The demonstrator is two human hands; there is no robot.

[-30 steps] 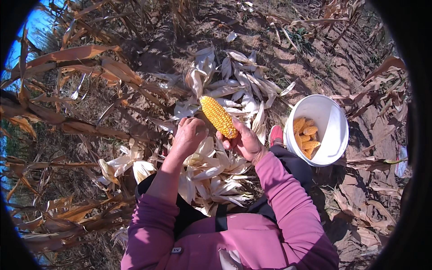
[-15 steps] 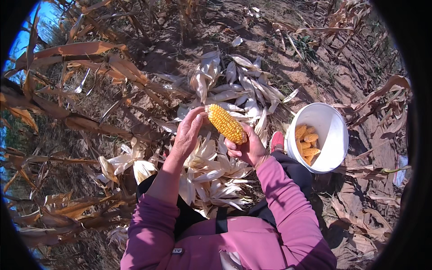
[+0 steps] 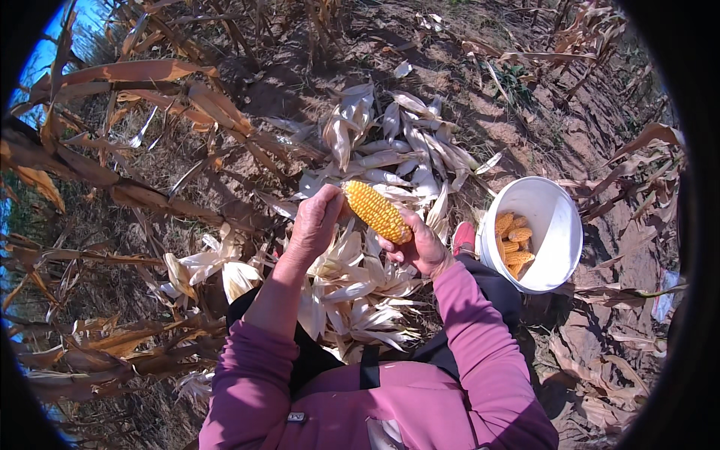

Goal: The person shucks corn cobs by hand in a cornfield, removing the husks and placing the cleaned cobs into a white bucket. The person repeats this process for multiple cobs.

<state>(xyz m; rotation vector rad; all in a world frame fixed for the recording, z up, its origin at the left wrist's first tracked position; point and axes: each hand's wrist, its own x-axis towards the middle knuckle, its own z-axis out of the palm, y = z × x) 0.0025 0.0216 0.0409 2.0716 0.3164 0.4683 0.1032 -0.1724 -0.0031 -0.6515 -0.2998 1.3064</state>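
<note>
A husked yellow ear of corn (image 3: 375,212) lies slantwise in front of me, its kernels bare. My right hand (image 3: 421,244) is closed round its lower right end. At the other end, my left hand (image 3: 316,225) is closed, thumb and fingers pinched together right beside the tip. Whatever the left fingers pinch is too small or hidden to make out. Below the ear, between my legs, spreads a heap of pale dry husks (image 3: 352,292). Beyond my hands lies another pile of pale husks (image 3: 420,146).
To my right stands a white bucket (image 3: 559,232) with several yellow ears of corn (image 3: 515,244) inside. A red shoe (image 3: 463,236) is beside it. Dry corn stalks (image 3: 82,169) lean in from the left. A clear plastic piece (image 3: 664,296) lies at the far right on brown soil.
My left hand's fingers have drawn together from a looser, extended pose at the ear's tip. My right hand keeps its hold, and the ear has shifted only slightly.
</note>
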